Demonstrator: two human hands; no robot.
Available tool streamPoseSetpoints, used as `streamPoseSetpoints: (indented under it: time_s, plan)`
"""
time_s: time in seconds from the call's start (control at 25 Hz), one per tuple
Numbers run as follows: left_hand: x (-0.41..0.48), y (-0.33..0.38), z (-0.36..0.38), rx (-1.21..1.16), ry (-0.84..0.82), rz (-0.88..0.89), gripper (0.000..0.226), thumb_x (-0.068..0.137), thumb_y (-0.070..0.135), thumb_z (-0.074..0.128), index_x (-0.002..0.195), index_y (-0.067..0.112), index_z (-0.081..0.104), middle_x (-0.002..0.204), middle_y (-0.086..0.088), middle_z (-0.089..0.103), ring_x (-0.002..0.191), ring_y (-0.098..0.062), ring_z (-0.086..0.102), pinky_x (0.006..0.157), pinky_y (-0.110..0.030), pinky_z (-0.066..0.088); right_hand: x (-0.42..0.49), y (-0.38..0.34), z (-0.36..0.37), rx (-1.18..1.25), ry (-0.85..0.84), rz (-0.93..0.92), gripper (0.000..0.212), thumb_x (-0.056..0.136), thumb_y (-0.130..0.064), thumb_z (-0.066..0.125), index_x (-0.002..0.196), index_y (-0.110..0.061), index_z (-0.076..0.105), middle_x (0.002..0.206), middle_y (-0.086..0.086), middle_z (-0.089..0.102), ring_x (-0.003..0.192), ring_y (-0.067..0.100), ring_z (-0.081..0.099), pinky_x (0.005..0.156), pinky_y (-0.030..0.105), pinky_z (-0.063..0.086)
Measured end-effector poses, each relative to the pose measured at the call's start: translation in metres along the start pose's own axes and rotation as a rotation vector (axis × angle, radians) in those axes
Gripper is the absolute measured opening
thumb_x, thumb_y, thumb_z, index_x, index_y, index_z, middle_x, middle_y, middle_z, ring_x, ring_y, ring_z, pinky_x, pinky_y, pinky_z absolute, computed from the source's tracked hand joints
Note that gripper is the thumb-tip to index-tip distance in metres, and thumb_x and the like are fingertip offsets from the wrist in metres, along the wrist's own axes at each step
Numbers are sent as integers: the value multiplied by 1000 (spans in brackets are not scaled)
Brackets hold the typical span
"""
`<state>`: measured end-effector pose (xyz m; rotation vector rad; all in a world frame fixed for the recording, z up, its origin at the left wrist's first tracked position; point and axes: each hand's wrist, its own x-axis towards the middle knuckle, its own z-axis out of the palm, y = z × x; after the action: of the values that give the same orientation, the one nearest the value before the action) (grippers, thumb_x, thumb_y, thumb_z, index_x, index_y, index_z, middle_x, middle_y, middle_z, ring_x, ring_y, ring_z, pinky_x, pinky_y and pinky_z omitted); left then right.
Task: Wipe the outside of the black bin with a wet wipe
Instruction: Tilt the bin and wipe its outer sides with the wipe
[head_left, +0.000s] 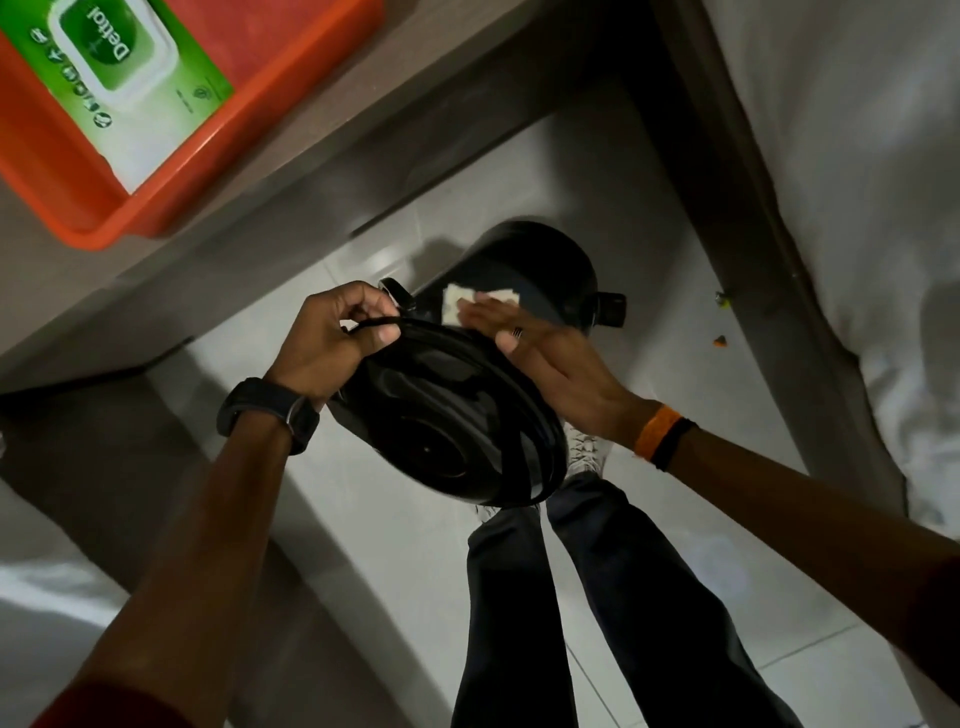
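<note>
The black bin (540, 270) is held tilted in the air above the floor, its open mouth turned towards me. My left hand (327, 343) grips the bin's rim and its thin wire handle at the left. My right hand (540, 353) lies flat on the bin's outer side, fingers stretched out, pressing a white wet wipe (460, 304) against the black wall. Most of the wipe is hidden under my fingers.
An orange tray (171, 192) with a green pack of wet wipes (119, 62) sits on the grey table edge (291, 171) at upper left. White bedding (857, 156) fills the right side. My legs and white shoes stand on the tiled floor (649, 208) below the bin.
</note>
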<state>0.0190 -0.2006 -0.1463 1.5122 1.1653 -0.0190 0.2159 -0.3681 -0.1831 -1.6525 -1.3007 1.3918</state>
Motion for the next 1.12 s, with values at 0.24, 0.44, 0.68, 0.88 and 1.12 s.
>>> streamPoseSetpoints:
  time_s: [0.24, 0.44, 0.68, 0.88, 1.12]
  plan:
    - [11, -4, 2, 101, 80, 96, 20, 89, -5, 56, 97, 14, 55, 91, 11, 57, 89, 2, 53, 91, -20, 43, 23, 61, -38, 297, 356, 626, 50, 111, -34, 37, 160, -24, 32, 168, -2, 32, 157, 18, 29, 131, 37, 24]
    - [23, -11, -2, 49, 154, 76, 42, 89, -1, 51, 94, 41, 48, 92, 22, 55, 92, 0, 55, 91, -25, 45, -34, 7, 14, 72, 186, 48, 51, 110, -45, 30, 160, -37, 26, 170, -19, 22, 155, 6, 31, 124, 11, 23]
    - [29, -28, -12, 32, 92, 71, 35, 89, 1, 51, 91, 36, 50, 92, 15, 54, 91, -9, 53, 88, -37, 42, 1, 65, -22, 179, 320, 528, 53, 112, -31, 33, 163, -25, 19, 173, -6, 17, 160, 16, 20, 129, 28, 18]
    - [33, -25, -7, -100, 169, -33, 34, 94, 3, 42, 101, 34, 53, 94, 1, 54, 89, -19, 51, 83, -50, 45, -23, 24, 8, 297, 300, 243, 52, 108, -43, 36, 159, -33, 32, 166, -18, 32, 158, 3, 24, 131, 26, 20]
    - [5, 15, 77, 642, 392, 410, 30, 102, 36, 42, 114, 17, 62, 109, -10, 60, 110, -29, 54, 110, -52, 33, -5, 51, -7, 434, 311, 486, 49, 112, -35, 34, 160, -24, 34, 168, -7, 32, 157, 10, 27, 132, 40, 21]
